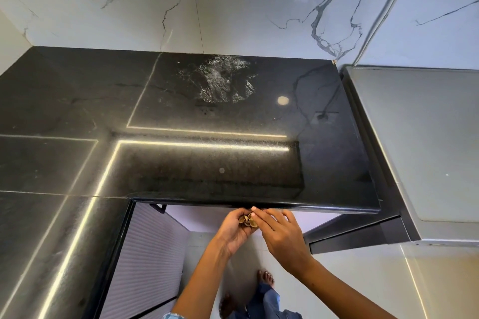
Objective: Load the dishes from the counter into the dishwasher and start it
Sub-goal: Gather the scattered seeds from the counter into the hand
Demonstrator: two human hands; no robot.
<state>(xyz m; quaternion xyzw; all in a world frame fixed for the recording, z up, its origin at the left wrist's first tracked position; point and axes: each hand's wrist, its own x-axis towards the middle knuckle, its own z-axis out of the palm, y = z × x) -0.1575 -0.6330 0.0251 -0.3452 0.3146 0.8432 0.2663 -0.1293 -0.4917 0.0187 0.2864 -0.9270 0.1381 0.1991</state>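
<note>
A glossy black counter fills the middle of the head view, with no dishes on it. Just below its front edge my left hand is cupped palm up around several small tan shell-like scraps. My right hand sits beside it on the right, its fingertips pinched at the counter's edge right above those scraps. A grey appliance with a flat top stands at the right against the counter's side; whether it is the dishwasher I cannot tell.
A whitish dried smear marks the counter near the back wall. White marble wall rises behind. A ribbed cabinet door hangs below left. Pale floor tiles and my bare feet show below.
</note>
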